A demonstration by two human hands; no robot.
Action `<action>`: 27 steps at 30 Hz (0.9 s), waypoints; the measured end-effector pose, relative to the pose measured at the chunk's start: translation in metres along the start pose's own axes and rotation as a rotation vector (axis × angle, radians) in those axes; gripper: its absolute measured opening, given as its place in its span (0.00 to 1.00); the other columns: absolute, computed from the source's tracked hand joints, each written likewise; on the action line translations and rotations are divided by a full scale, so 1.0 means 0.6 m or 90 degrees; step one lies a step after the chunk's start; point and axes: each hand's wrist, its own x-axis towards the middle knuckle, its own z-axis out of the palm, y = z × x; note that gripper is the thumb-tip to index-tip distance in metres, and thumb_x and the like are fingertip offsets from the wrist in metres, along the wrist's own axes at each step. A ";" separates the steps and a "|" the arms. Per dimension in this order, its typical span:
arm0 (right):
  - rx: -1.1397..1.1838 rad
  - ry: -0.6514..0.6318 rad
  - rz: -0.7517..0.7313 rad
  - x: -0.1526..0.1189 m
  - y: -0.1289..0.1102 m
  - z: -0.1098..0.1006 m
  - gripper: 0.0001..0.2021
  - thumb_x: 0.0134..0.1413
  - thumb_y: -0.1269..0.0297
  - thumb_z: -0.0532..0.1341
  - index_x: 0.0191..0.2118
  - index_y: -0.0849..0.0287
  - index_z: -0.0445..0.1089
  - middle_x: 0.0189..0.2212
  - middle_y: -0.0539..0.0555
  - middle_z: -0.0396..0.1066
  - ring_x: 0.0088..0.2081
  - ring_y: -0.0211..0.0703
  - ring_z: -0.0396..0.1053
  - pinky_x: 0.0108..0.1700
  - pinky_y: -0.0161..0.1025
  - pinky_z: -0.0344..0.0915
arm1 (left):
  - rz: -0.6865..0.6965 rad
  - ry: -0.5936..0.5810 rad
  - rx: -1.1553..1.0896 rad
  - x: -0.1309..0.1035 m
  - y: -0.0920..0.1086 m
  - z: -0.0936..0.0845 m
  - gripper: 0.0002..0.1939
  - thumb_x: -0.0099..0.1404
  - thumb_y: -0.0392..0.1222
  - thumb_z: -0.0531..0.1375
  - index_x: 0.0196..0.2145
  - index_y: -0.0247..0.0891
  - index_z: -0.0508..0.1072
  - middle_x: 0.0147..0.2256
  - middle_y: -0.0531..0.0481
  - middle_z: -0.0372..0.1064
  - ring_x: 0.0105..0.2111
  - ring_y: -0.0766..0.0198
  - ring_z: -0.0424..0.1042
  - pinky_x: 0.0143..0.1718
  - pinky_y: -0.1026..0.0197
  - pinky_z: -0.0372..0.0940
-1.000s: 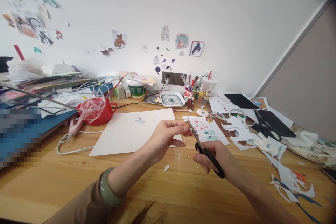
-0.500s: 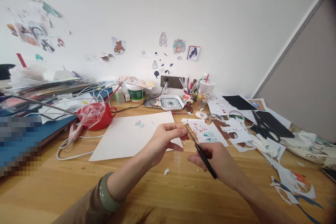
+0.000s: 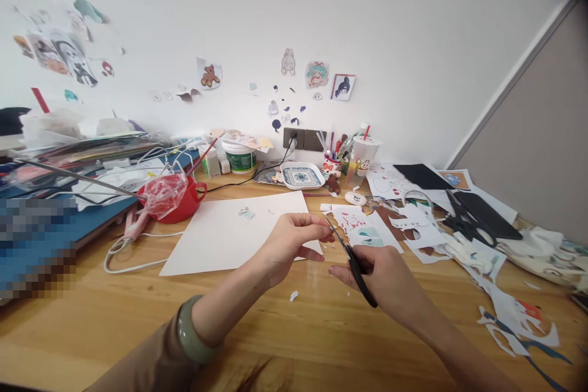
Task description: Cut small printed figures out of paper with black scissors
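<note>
Two hands over the worktop [image 3: 257, 331]. Right hand [image 3: 383, 278] closed on scissors [image 3: 362, 285], fingers around the black handles, blades angled up and toward the left hand [image 3: 294, 237]. Left hand: thumb and index pinched together at the blade tips, other fingers loosely curled; any piece in the pinch is too small to make out. Scissors are between the hands, off the worktop.

White sheet [image 3: 206, 242] lies flat beyond the left forearm, small pale-blue cutout [image 3: 247, 213] on it. Printed sheet [image 3: 365, 233], red and teal shapes, lies beyond the right hand. Small scrap [image 3: 294, 296] on bare wood, nearer the wearer than the white sheet. More offcuts [image 3: 500, 303] to the right, near a second pair of scissors [image 3: 465, 220].

Back row: tub [image 3: 241, 159], square patterned tray [image 3: 302, 176], pen cup [image 3: 331, 165], clear cup [image 3: 362, 156] with red straw. Red mug [image 3: 181, 208] at left, clear film on it. Eraser-like white oval [image 3: 355, 198] just beyond the printed sheet.
</note>
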 end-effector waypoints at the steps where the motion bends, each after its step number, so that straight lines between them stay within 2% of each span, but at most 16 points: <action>1: -0.002 0.000 -0.001 0.000 0.000 0.000 0.21 0.42 0.45 0.57 0.17 0.58 0.54 0.15 0.45 0.51 0.20 0.34 0.47 0.19 0.31 0.46 | 0.001 -0.001 -0.001 0.000 0.000 0.000 0.06 0.47 0.39 0.62 0.23 0.34 0.70 0.25 0.50 0.66 0.30 0.66 0.65 0.22 0.68 0.62; 12: -0.024 0.029 0.002 -0.001 0.000 0.000 0.22 0.41 0.44 0.57 0.17 0.58 0.55 0.14 0.45 0.51 0.19 0.34 0.47 0.19 0.31 0.45 | 0.000 0.003 0.002 0.002 -0.002 -0.003 0.07 0.47 0.41 0.62 0.24 0.35 0.71 0.25 0.50 0.66 0.30 0.66 0.64 0.22 0.68 0.62; 19: 0.097 -0.053 0.014 0.002 -0.001 -0.001 0.21 0.45 0.49 0.57 0.17 0.58 0.50 0.16 0.44 0.46 0.19 0.33 0.46 0.19 0.31 0.43 | 0.009 0.007 -0.006 0.002 0.000 -0.002 0.06 0.48 0.40 0.62 0.24 0.34 0.72 0.25 0.51 0.66 0.30 0.67 0.65 0.22 0.69 0.62; 27: 0.197 -0.129 0.040 0.001 -0.004 -0.010 0.19 0.48 0.53 0.55 0.15 0.59 0.54 0.12 0.45 0.54 0.17 0.33 0.51 0.20 0.32 0.47 | 0.023 0.021 0.034 0.003 0.000 0.000 0.08 0.48 0.42 0.62 0.25 0.35 0.72 0.26 0.50 0.69 0.30 0.66 0.67 0.22 0.69 0.62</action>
